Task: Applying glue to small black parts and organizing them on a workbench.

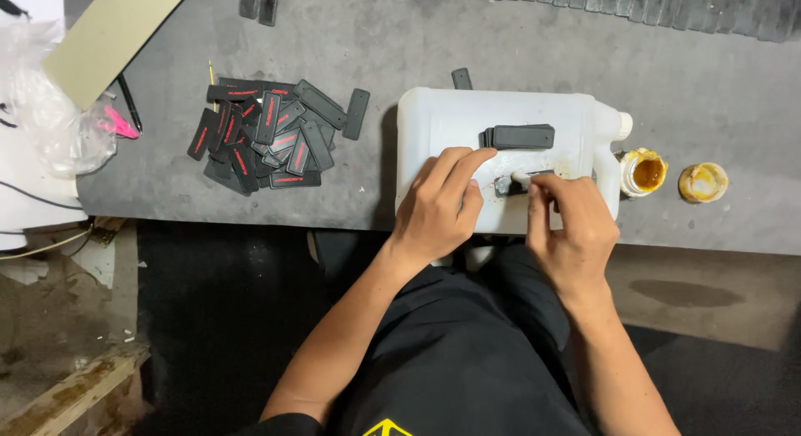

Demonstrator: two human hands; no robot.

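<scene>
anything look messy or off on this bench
Yes. The open glue jar has yellow glue smeared over its rim, and its lid lies apart, also smeared. The white jug lies on its side as a work surface under both hands. The black tags sit in a loose heap.

Just one view here, a head-worn cam looking pretty much straight down over the person's lap at the near edge of a grey table [350, 35]. It sits fairly close (forearms fill the lower frame), table edge running across the middle, floor [67, 336] showing bottom left.
</scene>
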